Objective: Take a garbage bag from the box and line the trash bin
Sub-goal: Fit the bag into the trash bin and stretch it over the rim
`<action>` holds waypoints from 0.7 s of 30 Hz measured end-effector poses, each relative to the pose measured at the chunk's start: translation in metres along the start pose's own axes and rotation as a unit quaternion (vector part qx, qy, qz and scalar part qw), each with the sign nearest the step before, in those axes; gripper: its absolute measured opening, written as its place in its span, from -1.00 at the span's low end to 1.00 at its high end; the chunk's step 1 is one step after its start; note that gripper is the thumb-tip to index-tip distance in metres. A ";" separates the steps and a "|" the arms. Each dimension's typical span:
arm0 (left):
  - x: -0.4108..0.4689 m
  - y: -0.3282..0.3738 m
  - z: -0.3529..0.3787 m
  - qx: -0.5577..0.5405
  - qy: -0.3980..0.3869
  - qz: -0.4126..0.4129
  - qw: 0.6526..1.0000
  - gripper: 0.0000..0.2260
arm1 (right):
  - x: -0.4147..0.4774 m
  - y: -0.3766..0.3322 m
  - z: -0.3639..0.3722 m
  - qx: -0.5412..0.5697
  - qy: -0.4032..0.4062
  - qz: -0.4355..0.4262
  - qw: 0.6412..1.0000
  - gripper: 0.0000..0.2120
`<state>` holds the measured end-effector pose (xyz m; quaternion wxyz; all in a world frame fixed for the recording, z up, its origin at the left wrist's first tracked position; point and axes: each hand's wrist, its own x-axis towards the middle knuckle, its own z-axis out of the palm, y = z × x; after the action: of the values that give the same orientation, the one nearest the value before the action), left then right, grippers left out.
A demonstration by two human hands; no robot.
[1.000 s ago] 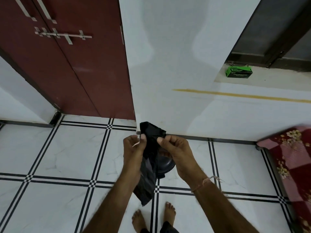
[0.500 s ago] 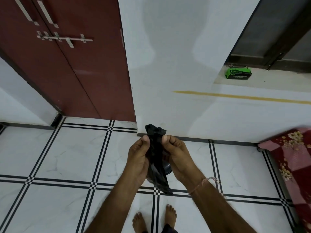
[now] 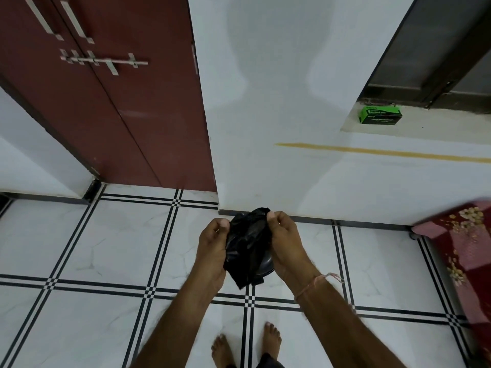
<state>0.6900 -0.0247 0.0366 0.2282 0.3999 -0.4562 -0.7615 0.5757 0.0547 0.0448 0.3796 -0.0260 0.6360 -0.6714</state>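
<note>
You hold the garbage bag between both hands, in front of you and above the tiled floor. Your left hand pinches its left edge near the top, with thumb and fingers closed on the plastic. Your right hand pinches the top right corner in the same way.

One second ago the bag was hanging as a long narrow strip below your hands. Now it is wider and shorter, a crumpled bunch between the two hands, and the hands are a little more apart. I judge that you are working the folds loose to find the mouth, but the mouth is not yet open.

The trash bin shows only as a dark round edge low behind the bag and your right hand, so the bag is already over it. The green box stands well apart on the ledge, and its part is done. The lining is still to do.
</note>
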 end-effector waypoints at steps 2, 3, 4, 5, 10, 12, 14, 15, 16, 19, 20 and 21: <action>0.000 0.000 -0.002 -0.017 0.004 0.006 1.000 -0.72 | 0.003 -0.002 0.000 0.055 0.005 0.018 0.998 -0.77; 0.001 0.001 -0.004 -0.046 0.014 -0.001 0.999 -0.75 | 0.006 -0.002 -0.002 0.091 0.007 0.033 0.995 -0.75; 0.002 0.002 -0.008 -0.076 0.026 -0.007 0.997 -0.76 | 0.008 -0.003 -0.006 0.123 0.006 0.044 0.991 -0.74; 0.004 0.001 -0.014 -0.101 0.034 -0.010 0.994 -0.75 | 0.010 -0.005 -0.009 0.149 -0.004 0.052 0.988 -0.74; 0.015 -0.011 -0.034 -0.095 0.034 0.003 0.995 -0.80 | 0.014 -0.010 -0.018 0.167 -0.021 0.064 0.984 -0.77; 0.011 -0.009 -0.038 -0.070 0.017 0.011 0.997 -0.80 | 0.016 -0.012 -0.018 0.158 -0.013 0.053 0.986 -0.76; 0.009 -0.004 -0.046 -0.003 0.006 0.024 1.000 -0.81 | 0.018 -0.016 -0.022 0.139 -0.036 0.037 0.989 -0.78; 0.013 0.000 -0.050 0.040 0.011 0.031 0.999 -0.86 | 0.017 -0.020 -0.024 0.129 -0.069 0.028 0.989 -0.77; 0.019 0.004 -0.051 0.092 0.024 0.034 0.995 -0.84 | 0.016 -0.024 -0.027 0.114 -0.108 0.021 0.987 -0.74; 0.038 0.029 -0.040 0.175 0.017 0.007 0.984 -0.75 | 0.014 -0.038 -0.031 0.038 -0.217 0.014 0.975 -0.67; 0.034 0.034 -0.038 0.207 -0.064 0.033 0.976 -0.64 | 0.015 -0.043 -0.030 0.010 -0.244 0.014 0.970 -0.67; 0.029 0.037 -0.032 0.242 -0.150 0.048 0.958 -0.55 | 0.017 -0.049 -0.029 -0.018 -0.268 0.016 0.963 -0.67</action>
<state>0.6990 -0.0793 0.0489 0.0899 0.3019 -0.6741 -0.6681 0.5259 0.0647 0.0746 0.5462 -0.2014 0.5234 -0.6222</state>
